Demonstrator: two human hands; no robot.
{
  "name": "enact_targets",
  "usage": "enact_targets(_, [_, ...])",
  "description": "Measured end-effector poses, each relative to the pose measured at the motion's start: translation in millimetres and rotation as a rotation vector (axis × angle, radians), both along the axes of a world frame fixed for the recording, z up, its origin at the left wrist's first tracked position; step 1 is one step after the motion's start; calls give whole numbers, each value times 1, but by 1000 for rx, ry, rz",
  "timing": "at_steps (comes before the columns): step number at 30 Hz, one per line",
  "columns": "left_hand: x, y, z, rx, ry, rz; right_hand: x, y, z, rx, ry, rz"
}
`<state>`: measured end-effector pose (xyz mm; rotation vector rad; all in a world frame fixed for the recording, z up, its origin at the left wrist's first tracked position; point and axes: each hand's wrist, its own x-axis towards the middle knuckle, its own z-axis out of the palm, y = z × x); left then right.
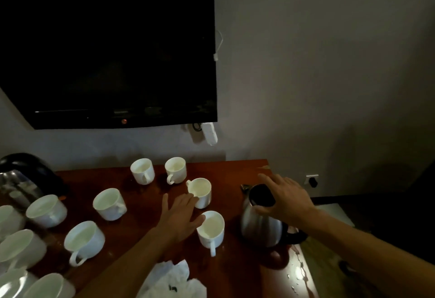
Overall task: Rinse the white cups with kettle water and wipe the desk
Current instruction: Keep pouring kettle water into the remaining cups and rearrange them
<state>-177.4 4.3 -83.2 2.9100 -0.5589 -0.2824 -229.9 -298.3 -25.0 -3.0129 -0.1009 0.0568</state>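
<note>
2 hands: right hand on kettle.

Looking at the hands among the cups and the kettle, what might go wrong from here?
The left hand lies spread between two white cups, touching the nearer one's rim; a sideways move may topple it. The right hand rests over the steel kettle near the desk corner, where water already lies; a nudge may slide it.

Dim, soft focus; wide-angle edge bending; glare on desk.
</note>
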Motion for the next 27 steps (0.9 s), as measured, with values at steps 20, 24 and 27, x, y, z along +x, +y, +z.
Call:
enact_targets(20, [9,-36,-30,38,0,-99,-28,-54,-48,322,217,-23])
enact_targets(24, [5,-37,-38,68,69,-89,-19,-60,-43,394,271,-3])
enact_targets(27, [1,-36,-49,36,128,-78,-17,-60,-40,405,272,16])
